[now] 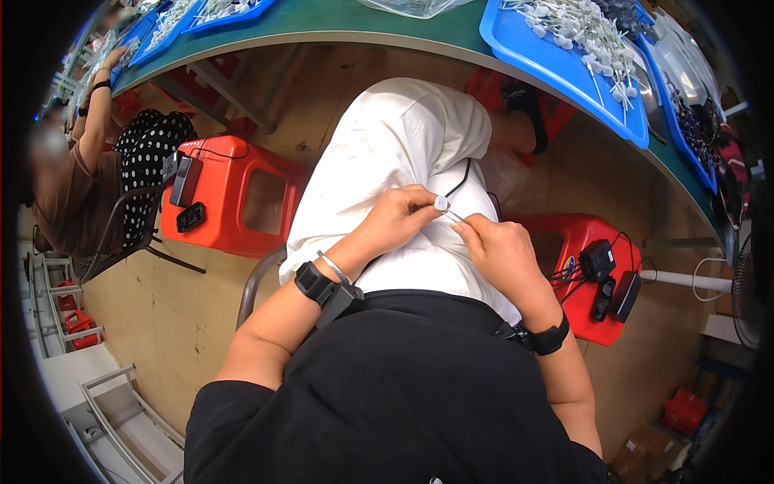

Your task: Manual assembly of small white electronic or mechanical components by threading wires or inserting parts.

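Observation:
Over my lap, my left hand (401,216) pinches a small whitish piece (441,203) between thumb and fingertips. It resembles the pale heads on thin stems in the tray. Close beside it, my right hand (501,248) is closed on a thin metallic rod (455,216), whose tip reaches the whitish piece. Whether this rod is a tool or the piece's own stem I cannot tell. Both hands are above my white trousers (387,137), a short gap apart.
A green table (339,39) curves ahead, bearing a blue tray (564,85) of pale stemmed pieces. Red stools with black devices stand at left (230,189) and right (576,310). A dark cable crosses my lap. Another person (76,177) sits far left; a fan (746,290) stands right.

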### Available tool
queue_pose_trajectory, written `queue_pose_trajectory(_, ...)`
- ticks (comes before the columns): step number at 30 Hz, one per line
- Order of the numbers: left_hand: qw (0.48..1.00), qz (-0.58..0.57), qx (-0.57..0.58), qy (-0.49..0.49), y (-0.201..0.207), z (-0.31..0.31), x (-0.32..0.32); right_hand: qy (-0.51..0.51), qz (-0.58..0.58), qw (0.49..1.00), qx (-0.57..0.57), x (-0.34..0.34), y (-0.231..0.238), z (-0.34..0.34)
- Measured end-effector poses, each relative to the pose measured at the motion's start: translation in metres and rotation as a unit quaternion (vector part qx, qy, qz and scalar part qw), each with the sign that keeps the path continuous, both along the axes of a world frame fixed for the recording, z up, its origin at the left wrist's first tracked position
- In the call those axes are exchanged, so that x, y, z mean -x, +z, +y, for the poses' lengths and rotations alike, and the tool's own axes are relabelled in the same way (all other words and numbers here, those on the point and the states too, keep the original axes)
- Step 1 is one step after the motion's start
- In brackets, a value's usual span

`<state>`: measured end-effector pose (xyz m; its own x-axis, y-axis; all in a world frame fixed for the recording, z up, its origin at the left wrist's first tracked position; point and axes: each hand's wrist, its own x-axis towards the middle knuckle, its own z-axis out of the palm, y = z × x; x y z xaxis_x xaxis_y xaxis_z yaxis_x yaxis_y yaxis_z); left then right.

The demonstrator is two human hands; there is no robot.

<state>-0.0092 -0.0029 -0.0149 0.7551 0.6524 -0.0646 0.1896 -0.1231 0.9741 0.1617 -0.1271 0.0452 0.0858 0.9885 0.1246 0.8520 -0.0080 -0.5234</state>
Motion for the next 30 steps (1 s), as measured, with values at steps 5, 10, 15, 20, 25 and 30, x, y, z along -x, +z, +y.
queue_pose_trajectory(5, 0.999, -0.004, 0.03, -0.014, -0.001, 0.001, 0.001, 0.018, -0.073, 0.996, -0.057, -0.002, 0.001, 0.001)
queue_pose_trajectory(10, 0.999, -0.015, 0.028, -0.027, 0.001, 0.0, 0.001, 0.04, -0.134, 0.986, -0.095, -0.003, -0.005, 0.001)
queue_pose_trajectory(15, 0.999, -0.011, 0.018, -0.026, 0.002, -0.001, 0.001, 0.058, -0.194, 0.972, -0.116, -0.005, -0.008, 0.001)
queue_pose_trajectory(20, 0.999, 0.005, 0.03, -0.03, 0.002, -0.001, 0.001, 0.07, -0.256, 0.954, -0.136, -0.006, -0.009, 0.001)
queue_pose_trajectory(25, 0.998, -0.003, 0.049, -0.035, 0.001, 0.001, 0.001, 0.074, -0.284, 0.945, -0.142, -0.005, -0.008, 0.001)
queue_pose_trajectory(30, 0.995, -0.036, 0.085, -0.033, 0.004, 0.0, 0.001, 0.085, -0.235, 0.954, -0.164, -0.005, -0.009, 0.002)
